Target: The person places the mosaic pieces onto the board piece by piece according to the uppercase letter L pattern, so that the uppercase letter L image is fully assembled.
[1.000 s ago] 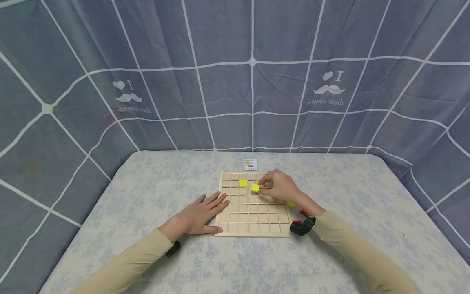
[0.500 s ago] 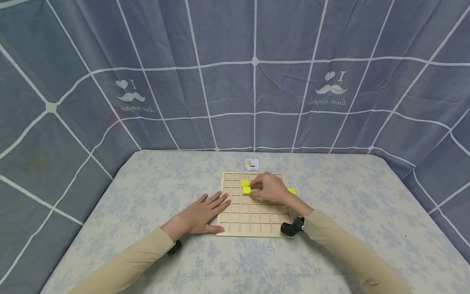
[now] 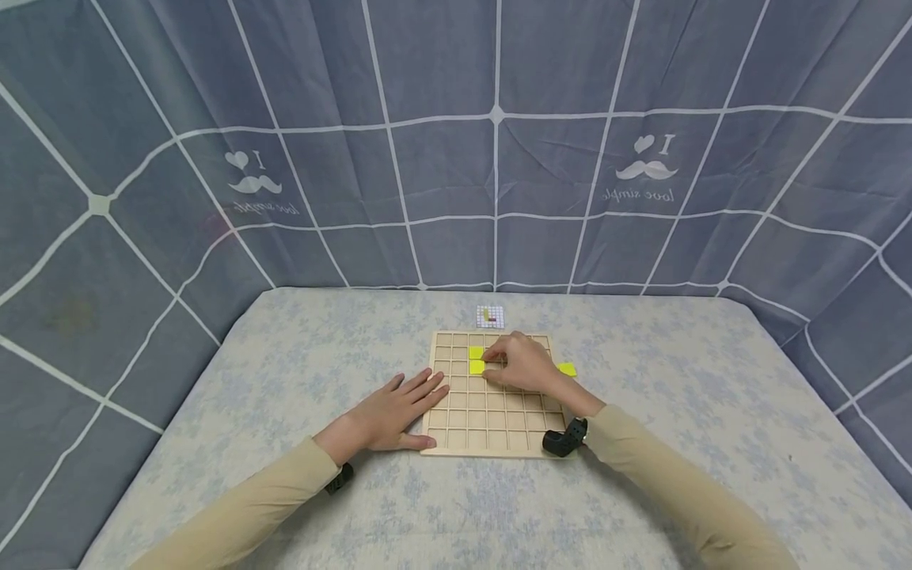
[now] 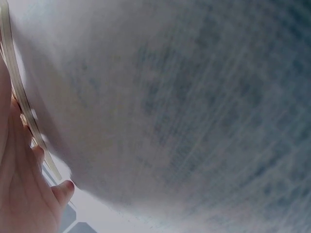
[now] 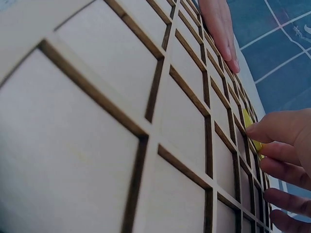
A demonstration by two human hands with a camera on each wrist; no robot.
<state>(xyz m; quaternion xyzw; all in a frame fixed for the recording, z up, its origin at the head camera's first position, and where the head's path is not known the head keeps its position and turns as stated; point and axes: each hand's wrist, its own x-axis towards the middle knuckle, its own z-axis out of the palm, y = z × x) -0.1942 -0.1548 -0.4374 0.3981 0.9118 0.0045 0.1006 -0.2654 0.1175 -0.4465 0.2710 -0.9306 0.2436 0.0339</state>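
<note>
My right hand, centre of head view, pinched right edge of lower yellow tile between thumb and fingertip; tile sat within grid of wooden board, directly below upper yellow tile. My left hand, left of centre, lay flat, fingers spread over board's left edge. Small patterned card lay on worktop just above board; another yellow piece showed right of my wrist.
</note>
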